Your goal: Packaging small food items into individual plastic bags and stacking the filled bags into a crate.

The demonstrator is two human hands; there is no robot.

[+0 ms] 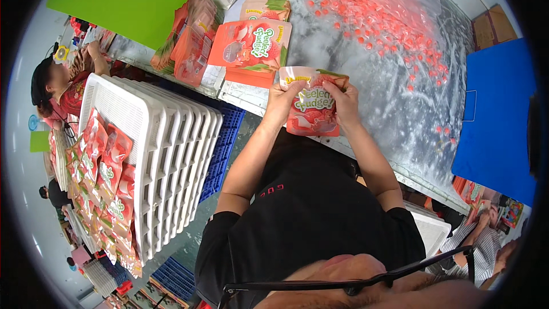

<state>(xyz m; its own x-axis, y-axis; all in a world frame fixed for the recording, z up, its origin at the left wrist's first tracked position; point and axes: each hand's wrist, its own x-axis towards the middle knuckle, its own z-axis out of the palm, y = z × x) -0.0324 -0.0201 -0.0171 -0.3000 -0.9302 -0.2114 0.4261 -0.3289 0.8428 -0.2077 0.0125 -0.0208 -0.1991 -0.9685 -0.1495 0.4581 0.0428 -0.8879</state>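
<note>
My left hand (281, 102) and my right hand (346, 102) grip a red and pink printed pouch (312, 121) by its two upper sides, thumbs on the front. It is upright, in front of my chest at the table's near edge. Whether its top is sealed, I cannot tell. Just beyond my left hand lies a stack of flat pouches (243, 43) of the same print. Farther left, more pouches (194, 51) are bundled together. Right of my hands, many small red wrapped pieces (380, 31) spread over the table, partly under clear plastic film (420, 0).
The grey-white table (366, 103) runs to a blue panel (497, 120) on the right. At my left stands a tall stack of white trays (166, 154), filled pouches (108, 177) in the top one. A green board (120, 3) lies behind. Other people work at both sides.
</note>
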